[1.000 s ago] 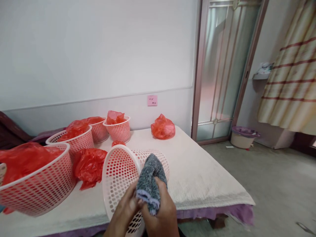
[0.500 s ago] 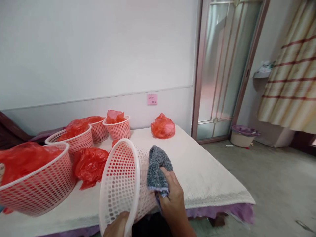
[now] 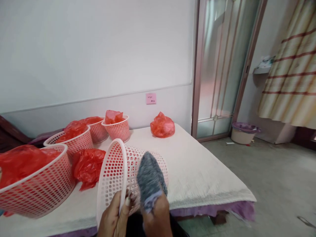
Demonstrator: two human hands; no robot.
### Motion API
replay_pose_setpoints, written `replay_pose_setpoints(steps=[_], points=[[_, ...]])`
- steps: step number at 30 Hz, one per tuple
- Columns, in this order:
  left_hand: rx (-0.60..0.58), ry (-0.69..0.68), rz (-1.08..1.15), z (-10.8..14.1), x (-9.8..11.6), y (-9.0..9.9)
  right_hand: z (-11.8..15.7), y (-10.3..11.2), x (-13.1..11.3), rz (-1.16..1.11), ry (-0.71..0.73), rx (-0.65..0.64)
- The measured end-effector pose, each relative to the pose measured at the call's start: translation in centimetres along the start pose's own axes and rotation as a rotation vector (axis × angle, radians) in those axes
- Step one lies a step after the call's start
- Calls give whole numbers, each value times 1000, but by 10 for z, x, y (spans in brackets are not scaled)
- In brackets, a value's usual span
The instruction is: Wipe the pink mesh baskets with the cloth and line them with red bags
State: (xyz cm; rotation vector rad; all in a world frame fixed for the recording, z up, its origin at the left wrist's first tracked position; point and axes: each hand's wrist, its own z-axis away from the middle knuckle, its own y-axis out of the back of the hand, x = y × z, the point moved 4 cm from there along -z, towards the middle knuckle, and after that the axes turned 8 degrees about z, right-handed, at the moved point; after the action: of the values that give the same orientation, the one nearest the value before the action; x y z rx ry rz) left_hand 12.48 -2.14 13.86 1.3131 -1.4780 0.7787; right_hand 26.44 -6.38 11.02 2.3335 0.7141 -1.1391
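1. pale-pink perforated plastic basket (image 3: 124, 164), tilted at white-covered bed's (image 3: 197, 171) near edge: likely light; grip rim.
2. left hand's (image 3: 113, 215) fingers pinch that rim.
3. soft-looking grey cloth mitt (image 3: 147, 174) hides right hand's (image 3: 158, 215) fingers; spread unclear.

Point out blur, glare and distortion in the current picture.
Head view: the cloth is smeared, apparently by motion; head view: a pale sheen streaks the door glass; head view: the left-edge basket looks stretched, likely by a wide lens.

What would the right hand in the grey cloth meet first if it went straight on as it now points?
Probably the side of the tilted basket; depth is unclear, so the grey cloth may already touch it.
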Motion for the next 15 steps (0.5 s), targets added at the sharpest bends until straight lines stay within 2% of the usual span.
replay_pose_setpoints(steps=[2, 3, 5, 7, 9, 11, 13, 15], points=[[60, 6, 80, -2, 9, 5, 7, -8, -21, -11, 197, 2], [82, 25, 105, -2, 11, 8, 8, -9, -22, 12, 256, 11], [101, 94, 120, -3, 15, 14, 3, -2, -5, 106, 284, 50], [111, 168, 110, -3, 20, 18, -7, 13, 26, 230, 219, 117], [121, 218, 109, -4, 27, 19, -17, 30, 58, 338, 45, 182], [122, 260, 114, -5, 34, 17, -20, 42, 76, 379, -152, 199], [138, 302, 95, -6, 38, 13, -14, 41, 71, 326, -246, 142], [202, 328, 48, -9, 39, 9, -3, 28, 46, 196, -193, 51]])
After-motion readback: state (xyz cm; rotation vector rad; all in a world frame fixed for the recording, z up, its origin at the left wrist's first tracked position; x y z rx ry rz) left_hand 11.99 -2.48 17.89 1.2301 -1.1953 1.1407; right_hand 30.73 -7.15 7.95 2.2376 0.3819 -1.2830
